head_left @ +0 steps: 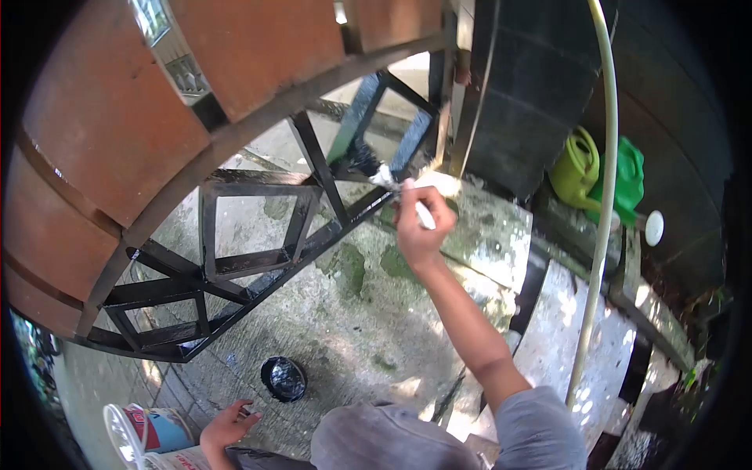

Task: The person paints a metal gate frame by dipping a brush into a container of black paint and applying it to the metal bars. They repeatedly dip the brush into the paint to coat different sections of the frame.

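My right hand is closed around the white handle of a paintbrush. The brush's dark bristles touch or nearly touch the black metal frame near its upper right part. Shiny black surfaces show along the frame's bars, under the reddish-brown panels. My left hand is low in the view with its fingers apart and nothing in them. Right of it, a round black container with glossy dark contents stands on the concrete floor.
White buckets with printed labels stand at the lower left. A pale hose runs down the right side. Beyond it are a yellow-green watering can and a green one. Dark wall panels rise at the upper right.
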`<act>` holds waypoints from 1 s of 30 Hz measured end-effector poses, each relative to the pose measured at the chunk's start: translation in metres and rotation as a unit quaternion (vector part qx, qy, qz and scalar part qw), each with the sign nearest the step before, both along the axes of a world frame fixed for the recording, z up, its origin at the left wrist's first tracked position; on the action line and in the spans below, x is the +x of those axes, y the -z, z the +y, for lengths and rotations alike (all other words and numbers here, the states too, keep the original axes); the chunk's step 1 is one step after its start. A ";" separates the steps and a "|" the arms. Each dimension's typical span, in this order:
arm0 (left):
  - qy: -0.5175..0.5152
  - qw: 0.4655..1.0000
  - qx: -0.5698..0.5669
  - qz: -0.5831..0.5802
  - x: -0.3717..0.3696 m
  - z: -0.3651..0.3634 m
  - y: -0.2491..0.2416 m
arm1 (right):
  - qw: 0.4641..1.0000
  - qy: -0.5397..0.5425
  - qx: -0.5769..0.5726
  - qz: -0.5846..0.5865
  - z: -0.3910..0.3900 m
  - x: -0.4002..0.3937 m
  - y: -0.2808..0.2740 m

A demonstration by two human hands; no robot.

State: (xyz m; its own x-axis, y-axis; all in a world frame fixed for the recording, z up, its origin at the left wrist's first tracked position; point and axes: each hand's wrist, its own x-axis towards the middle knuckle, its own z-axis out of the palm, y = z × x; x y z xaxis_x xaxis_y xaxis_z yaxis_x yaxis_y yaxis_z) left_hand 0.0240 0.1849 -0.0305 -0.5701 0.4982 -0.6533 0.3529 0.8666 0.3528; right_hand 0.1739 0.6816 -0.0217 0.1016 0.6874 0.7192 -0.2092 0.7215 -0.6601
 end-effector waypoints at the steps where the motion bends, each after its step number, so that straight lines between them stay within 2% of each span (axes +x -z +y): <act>1: 0.008 1.000 0.010 0.002 0.005 0.005 -0.003 | 0.997 0.040 0.042 -0.041 -0.015 0.000 0.011; 4: 0.078 0.996 0.048 -0.002 -0.010 0.003 0.001 | 0.999 0.028 0.032 -0.017 -0.024 -0.007 0.026; 6: 0.152 0.982 0.097 -0.058 -0.019 -0.013 0.014 | 0.998 0.048 0.020 0.026 -0.024 -0.009 0.023; 8: 0.097 0.990 0.063 -0.079 0.005 0.010 -0.009 | 0.996 0.065 0.012 0.066 -0.016 -0.019 0.017; 11: -0.027 0.982 0.136 -0.131 -0.014 -0.037 0.040 | 0.992 0.032 -0.053 0.111 -0.010 -0.028 0.013; 12: 0.027 0.988 0.095 -0.118 -0.013 -0.025 0.027 | 0.988 0.044 -0.070 0.133 -0.007 -0.032 0.011; 13: 0.041 0.991 0.091 -0.092 -0.008 -0.023 0.027 | 0.988 0.081 -0.024 0.129 -0.003 -0.032 0.011; 16: 0.082 0.994 0.073 -0.014 0.015 -0.007 0.017 | 0.980 0.065 -0.098 0.160 -0.012 -0.034 0.006; 17: 0.083 0.995 0.060 -0.022 0.015 0.004 0.011 | 0.978 0.060 -0.106 0.171 -0.011 -0.031 0.004; 19: 0.071 0.997 0.027 -0.021 0.016 0.017 0.001 | 0.981 0.106 -0.045 0.159 0.000 -0.029 0.009; 21: 0.046 0.999 -0.013 -0.013 0.022 0.021 -0.002 | 0.971 -0.024 -0.154 0.184 -0.006 -0.010 0.000; 23: 0.068 0.998 -0.004 0.007 0.025 0.023 -0.004 | 0.956 -0.044 -0.093 0.274 0.001 -0.015 -0.010; 25: 0.076 0.997 0.002 0.010 0.026 0.023 -0.005 | 0.968 -0.044 -0.086 0.231 0.003 -0.019 -0.001; 26: 0.073 0.997 -0.004 0.010 0.027 0.024 -0.006 | 0.977 -0.069 -0.126 0.159 -0.001 -0.021 0.018; 27: 0.070 0.997 -0.011 0.011 0.028 0.026 -0.008 | 0.986 -0.090 -0.116 0.079 -0.012 -0.022 0.036; 29: 0.065 0.998 -0.021 0.009 0.029 0.030 -0.013 | 0.998 -0.045 -0.037 -0.023 -0.035 -0.002 0.051; 30: 0.060 0.998 -0.021 0.008 0.029 0.031 -0.013 | 0.995 -0.073 -0.065 -0.016 -0.039 0.006 0.053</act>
State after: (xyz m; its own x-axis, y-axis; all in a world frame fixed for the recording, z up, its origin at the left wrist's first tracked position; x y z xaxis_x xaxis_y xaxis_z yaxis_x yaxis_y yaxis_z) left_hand 0.0529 0.2164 -0.0175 -0.5181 0.5364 -0.6663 0.4603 0.8314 0.3114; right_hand 0.1794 0.6427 -0.0751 -0.0282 0.7805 0.6245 -0.2830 0.5930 -0.7539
